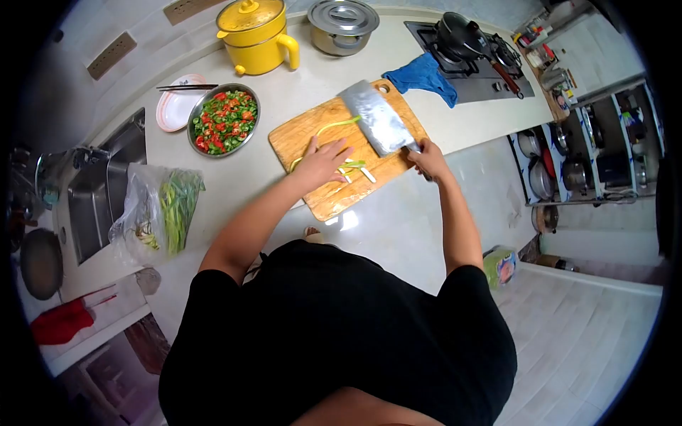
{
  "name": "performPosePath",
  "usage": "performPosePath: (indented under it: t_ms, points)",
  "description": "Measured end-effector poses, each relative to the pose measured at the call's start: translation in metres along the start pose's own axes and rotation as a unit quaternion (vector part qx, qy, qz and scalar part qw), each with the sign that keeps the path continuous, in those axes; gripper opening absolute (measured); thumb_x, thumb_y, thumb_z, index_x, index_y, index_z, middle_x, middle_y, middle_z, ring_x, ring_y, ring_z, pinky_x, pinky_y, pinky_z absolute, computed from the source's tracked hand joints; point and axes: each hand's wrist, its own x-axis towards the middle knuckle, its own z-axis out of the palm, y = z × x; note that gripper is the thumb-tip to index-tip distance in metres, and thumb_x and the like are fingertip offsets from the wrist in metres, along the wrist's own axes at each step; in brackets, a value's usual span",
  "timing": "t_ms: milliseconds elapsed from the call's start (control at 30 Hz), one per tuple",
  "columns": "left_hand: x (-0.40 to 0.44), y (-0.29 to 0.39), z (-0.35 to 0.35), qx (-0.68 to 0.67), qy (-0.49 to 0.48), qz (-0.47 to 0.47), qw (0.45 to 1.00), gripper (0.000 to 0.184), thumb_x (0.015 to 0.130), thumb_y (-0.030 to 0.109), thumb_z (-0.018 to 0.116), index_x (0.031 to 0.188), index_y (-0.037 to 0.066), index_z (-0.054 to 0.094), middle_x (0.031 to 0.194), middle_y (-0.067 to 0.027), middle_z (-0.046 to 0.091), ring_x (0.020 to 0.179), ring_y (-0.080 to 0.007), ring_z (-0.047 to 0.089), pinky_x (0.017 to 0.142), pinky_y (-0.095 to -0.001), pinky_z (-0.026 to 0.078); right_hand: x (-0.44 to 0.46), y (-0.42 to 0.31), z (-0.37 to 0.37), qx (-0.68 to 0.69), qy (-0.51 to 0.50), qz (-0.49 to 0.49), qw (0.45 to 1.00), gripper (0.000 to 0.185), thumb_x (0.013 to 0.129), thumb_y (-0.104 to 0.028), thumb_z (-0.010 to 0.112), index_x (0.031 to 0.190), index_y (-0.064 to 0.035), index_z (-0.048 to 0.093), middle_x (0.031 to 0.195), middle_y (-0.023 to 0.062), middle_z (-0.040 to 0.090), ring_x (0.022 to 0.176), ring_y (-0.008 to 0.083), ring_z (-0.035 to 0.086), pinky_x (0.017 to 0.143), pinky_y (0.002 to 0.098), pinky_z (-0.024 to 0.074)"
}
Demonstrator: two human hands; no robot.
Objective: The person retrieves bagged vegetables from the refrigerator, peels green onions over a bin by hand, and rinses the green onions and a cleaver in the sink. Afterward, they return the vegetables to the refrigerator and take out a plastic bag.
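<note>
My right hand is closed around the handle of a wide cleaver. Its blade lies flat or nearly so over the right half of a wooden cutting board. On the left half of the board, my left hand rests over thin green stalks with its fingers stretched and apart. A long curved green stalk runs from beside that hand toward the blade. Short white-and-green stalk pieces lie by the fingertips. My palm hides part of the stalks.
Left of the board stand a steel bowl of chopped red and green peppers, a white dish with chopsticks, and a bag of green stalks near the sink. Behind are a yellow pot, a steel pot, a blue cloth and a stove.
</note>
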Motion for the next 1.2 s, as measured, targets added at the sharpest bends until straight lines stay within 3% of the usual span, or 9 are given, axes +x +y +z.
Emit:
performPosePath:
  t_ms: [167, 367, 467, 567, 633, 800, 967, 1133, 1200]
  points:
    - [0.014, 0.008, -0.014, -0.025, 0.031, -0.034, 0.999, 0.087, 0.062, 0.049, 0.065, 0.132, 0.008, 0.033, 0.137, -0.0112, 0.032, 0.125, -0.0253, 0.033, 0.101, -0.0571, 0.020, -0.053, 0.001, 0.001, 0.099, 0.137, 0.034, 0.985, 0.022, 0.068, -0.010, 0.061, 0.082, -0.0006, 0.046, 0.061, 0.0071, 0.051, 0.046, 0.0132, 0.050, 0.040, 0.0277, 0.0421]
    - [0.001, -0.004, -0.045, -0.152, 0.122, 0.113, 0.974, 0.079, 0.062, 0.046, 0.067, 0.124, 0.004, 0.042, 0.132, -0.0126, 0.038, 0.124, -0.0269, 0.034, 0.104, -0.0457, 0.025, -0.129, -0.032, 0.022, 0.255, 0.173, -0.008, 0.951, 0.020, 0.073, -0.006, 0.058, 0.085, -0.0040, 0.042, 0.062, 0.0040, 0.049, 0.046, 0.0115, 0.049, 0.040, 0.0254, 0.0417]
    - [-0.026, -0.006, -0.067, -0.142, 0.167, 0.096, 0.971, 0.059, 0.068, 0.039, 0.068, 0.112, 0.002, 0.053, 0.124, -0.0140, 0.046, 0.118, -0.0291, 0.041, 0.100, -0.0403, 0.032, -0.157, -0.061, 0.061, 0.293, 0.147, -0.045, 0.944, 0.023, 0.075, -0.004, 0.060, 0.088, -0.0048, 0.041, 0.065, 0.0040, 0.049, 0.048, 0.0109, 0.049, 0.042, 0.0251, 0.0427]
    - [-0.079, -0.005, -0.072, -0.252, 0.148, -0.036, 0.956, 0.039, 0.074, 0.030, 0.066, 0.100, 0.001, 0.060, 0.113, -0.0138, 0.054, 0.105, -0.0299, 0.050, 0.091, -0.0385, 0.040, -0.184, -0.107, 0.119, 0.340, 0.090, -0.098, 0.931, 0.025, 0.076, -0.004, 0.061, 0.089, -0.0046, 0.040, 0.067, 0.0042, 0.049, 0.050, 0.0109, 0.050, 0.043, 0.0244, 0.0433]
    - [-0.128, 0.005, -0.106, -0.420, 0.060, -0.183, 0.887, 0.033, 0.084, 0.029, 0.059, 0.102, 0.001, 0.060, 0.101, -0.0112, 0.059, 0.089, -0.0202, 0.056, 0.082, -0.0307, 0.044, -0.204, -0.143, 0.165, 0.353, 0.046, -0.125, 0.926, 0.026, 0.077, -0.003, 0.060, 0.090, -0.0049, 0.037, 0.068, 0.0044, 0.049, 0.051, 0.0107, 0.050, 0.046, 0.0237, 0.0436]
    - [-0.277, 0.004, -0.175, -0.728, 0.111, -0.225, 0.638, 0.042, 0.092, 0.035, 0.044, 0.125, 0.008, 0.044, 0.115, -0.0028, 0.050, 0.103, -0.0105, 0.047, 0.085, -0.0275, 0.040, -0.265, -0.224, 0.304, 0.378, -0.100, -0.197, 0.899, 0.027, 0.080, -0.007, 0.060, 0.095, -0.0038, 0.038, 0.071, 0.0049, 0.050, 0.054, 0.0103, 0.050, 0.049, 0.0226, 0.0423]
    - [-0.419, -0.038, -0.230, -0.689, 0.227, -0.361, 0.586, 0.031, 0.086, 0.039, 0.054, 0.090, 0.008, 0.055, 0.073, 0.0027, 0.050, 0.061, -0.0061, 0.043, 0.052, -0.0222, 0.034, -0.318, -0.290, 0.460, 0.385, -0.277, -0.157, 0.866, 0.025, 0.083, -0.016, 0.057, 0.096, -0.0038, 0.039, 0.076, 0.0047, 0.052, 0.061, 0.0099, 0.051, 0.052, 0.0224, 0.0417]
    - [-0.543, -0.094, -0.242, -0.668, 0.308, -0.449, 0.507, 0.026, 0.077, 0.032, 0.065, 0.085, 0.010, 0.055, 0.071, 0.0008, 0.052, 0.058, -0.0087, 0.047, 0.049, -0.0236, 0.033, -0.347, -0.332, 0.593, 0.365, -0.363, -0.155, 0.843, 0.022, 0.084, -0.016, 0.055, 0.098, -0.0040, 0.042, 0.079, 0.0061, 0.054, 0.063, 0.0120, 0.054, 0.052, 0.0239, 0.0432]
    - [-0.582, -0.117, -0.247, -0.660, 0.346, -0.440, 0.500, 0.022, 0.077, 0.027, 0.065, 0.085, 0.009, 0.056, 0.075, -0.0007, 0.055, 0.064, -0.0101, 0.051, 0.053, -0.0258, 0.037, -0.334, -0.348, 0.634, 0.282, -0.438, -0.229, 0.823, 0.025, 0.084, -0.016, 0.055, 0.102, -0.0034, 0.043, 0.084, 0.0066, 0.055, 0.066, 0.0120, 0.055, 0.055, 0.0231, 0.0439]
